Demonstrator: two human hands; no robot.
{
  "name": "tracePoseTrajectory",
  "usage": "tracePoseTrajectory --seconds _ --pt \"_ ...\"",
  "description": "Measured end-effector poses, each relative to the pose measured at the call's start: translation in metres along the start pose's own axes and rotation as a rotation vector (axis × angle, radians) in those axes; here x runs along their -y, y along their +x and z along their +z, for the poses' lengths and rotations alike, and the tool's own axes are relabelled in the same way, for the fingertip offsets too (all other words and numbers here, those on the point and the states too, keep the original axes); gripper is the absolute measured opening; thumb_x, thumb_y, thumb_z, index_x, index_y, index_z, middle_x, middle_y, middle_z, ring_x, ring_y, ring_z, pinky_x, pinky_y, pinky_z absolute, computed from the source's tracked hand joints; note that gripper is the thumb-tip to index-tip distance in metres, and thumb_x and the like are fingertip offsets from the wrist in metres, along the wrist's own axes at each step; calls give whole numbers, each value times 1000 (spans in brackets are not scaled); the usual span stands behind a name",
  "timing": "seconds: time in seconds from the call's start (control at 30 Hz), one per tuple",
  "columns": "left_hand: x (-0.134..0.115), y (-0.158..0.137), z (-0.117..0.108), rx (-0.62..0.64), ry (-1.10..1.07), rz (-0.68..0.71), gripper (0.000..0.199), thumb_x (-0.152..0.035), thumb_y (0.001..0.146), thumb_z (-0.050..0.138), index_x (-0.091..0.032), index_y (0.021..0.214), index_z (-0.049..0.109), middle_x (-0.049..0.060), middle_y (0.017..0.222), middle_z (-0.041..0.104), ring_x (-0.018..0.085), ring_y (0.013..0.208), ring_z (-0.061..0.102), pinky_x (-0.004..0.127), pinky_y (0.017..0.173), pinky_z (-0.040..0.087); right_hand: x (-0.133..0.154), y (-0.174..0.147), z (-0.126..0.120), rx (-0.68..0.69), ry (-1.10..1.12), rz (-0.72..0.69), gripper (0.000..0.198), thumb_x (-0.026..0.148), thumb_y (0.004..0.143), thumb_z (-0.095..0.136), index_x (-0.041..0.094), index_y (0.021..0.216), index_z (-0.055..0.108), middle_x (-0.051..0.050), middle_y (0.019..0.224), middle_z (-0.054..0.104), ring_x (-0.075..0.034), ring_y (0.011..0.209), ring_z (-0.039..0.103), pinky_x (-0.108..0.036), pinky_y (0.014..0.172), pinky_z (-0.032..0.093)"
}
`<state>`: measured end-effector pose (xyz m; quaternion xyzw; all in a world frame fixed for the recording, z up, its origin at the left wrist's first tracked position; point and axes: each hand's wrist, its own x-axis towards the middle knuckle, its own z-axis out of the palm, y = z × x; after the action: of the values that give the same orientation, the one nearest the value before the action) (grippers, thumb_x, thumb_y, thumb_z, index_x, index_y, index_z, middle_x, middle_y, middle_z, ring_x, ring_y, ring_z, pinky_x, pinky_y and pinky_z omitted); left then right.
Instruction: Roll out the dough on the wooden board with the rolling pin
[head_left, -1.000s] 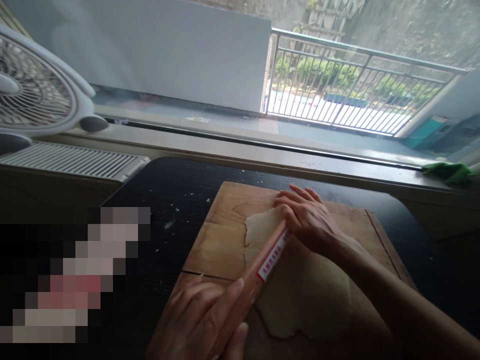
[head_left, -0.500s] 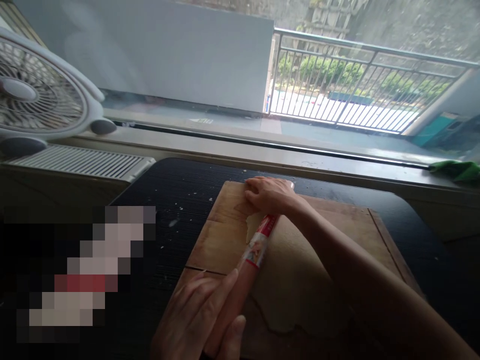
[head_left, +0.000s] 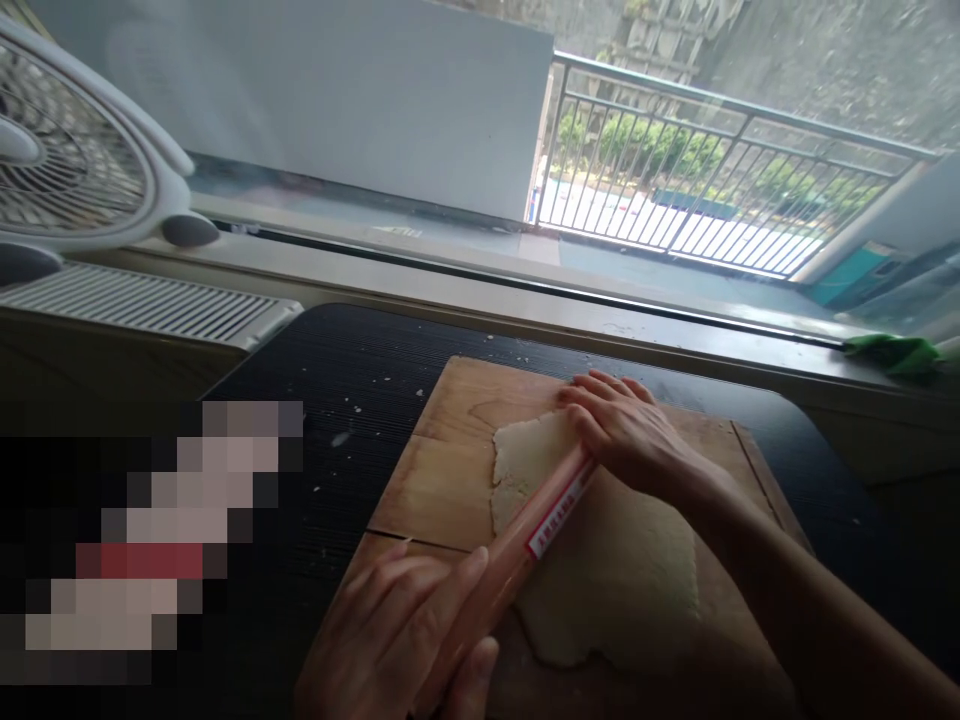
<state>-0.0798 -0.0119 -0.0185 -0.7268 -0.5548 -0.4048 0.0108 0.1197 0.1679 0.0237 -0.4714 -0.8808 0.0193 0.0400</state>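
A sheet of pale dough (head_left: 630,565) with a ragged edge lies flat on a wooden cutting board (head_left: 442,470). Across it, slantwise, rests a rolling pin (head_left: 517,560) with a red and white printed label. My left hand (head_left: 397,620) grips the near end of the pin, thumb on one side and fingers on the other. Over the far end lies my right hand (head_left: 626,425), its fingers curled down and covering that tip. Dough shows on both sides of the pin. The near part of the board is in shadow.
Under the board is a black table (head_left: 360,370) dotted with white crumbs. A white fan (head_left: 67,140) stands at the left near a slatted white grille (head_left: 165,305). Beyond the table run a window sill (head_left: 480,290) and a green cloth (head_left: 892,355). A blurred patch covers the lower left.
My right hand has moved right, swinging the pin's far end that way. The pin has turned, showing another side of its label. More dough shows on its left. The view has shifted slightly.
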Motion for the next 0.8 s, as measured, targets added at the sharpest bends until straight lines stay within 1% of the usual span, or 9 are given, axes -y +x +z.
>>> tracePoseTrajectory --seconds 0.13,0.23,0.33,0.47,0.53,0.6,0.63,0.7,0.8 --pt "-3 -3 -1 5 21 -53 36 -24 81 53 -18 117 54 4 104 63 19 97 58 33 86 47 19 57 4 76 21 2 38 44 88 30 31 117 52 -1 122 55 -21 112 48 -41 96 30" --pt "-6 -4 0 -9 46 -71 37 -24 82 53 -18 118 54 4 107 63 20 101 56 34 89 46 28 79 6 126 34 11 42 52 86 32 32 117 52 -1 124 54 -24 109 50 -40 89 36" --pt "-4 -3 2 -13 22 -60 38 -21 80 55 -19 118 54 4 104 63 20 99 57 34 88 46 25 67 3 106 41 1 40 49 87 30 31 114 53 -2 121 56 -22 107 51 -38 88 35" --pt "0 0 1 26 -24 9 41 -18 76 59 -20 117 55 4 99 63 19 95 58 35 86 47 7 10 -5 50 22 -38 41 34 93 19 28 111 55 -1 119 56 -18 109 49 -37 95 29" --pt "0 0 1 13 -35 20 40 -17 76 58 -20 116 55 3 97 63 19 93 58 35 87 46 -3 -19 -7 19 -12 -18 42 35 93 19 26 118 52 -3 126 51 -20 119 41 -39 98 25" --pt "0 0 1 -7 -34 3 39 -16 76 57 -21 115 55 2 97 63 18 92 58 35 88 46 -10 -37 -9 3 -33 22 43 38 93 21 24 123 48 -4 132 45 -23 126 32 -41 100 23" --pt "0 -1 1 -11 -29 -4 39 -16 77 57 -21 116 55 2 97 63 18 92 58 35 88 45 -12 -39 -10 10 -36 26 43 39 93 21 24 123 48 -5 133 45 -23 127 30 -42 100 23" --pt "-1 -1 2 -14 -16 -15 38 -18 78 57 -21 116 55 2 98 63 18 94 58 34 88 45 -12 -31 -10 50 -28 12 41 37 93 20 24 117 51 -4 128 49 -22 124 35 -40 99 26" --pt "-2 -2 2 6 -6 -42 37 -21 80 55 -20 117 55 4 102 62 19 97 57 35 88 45 -2 4 -8 111 -12 19 37 36 92 22 24 105 55 -4 114 57 -19 111 47 -39 97 27"
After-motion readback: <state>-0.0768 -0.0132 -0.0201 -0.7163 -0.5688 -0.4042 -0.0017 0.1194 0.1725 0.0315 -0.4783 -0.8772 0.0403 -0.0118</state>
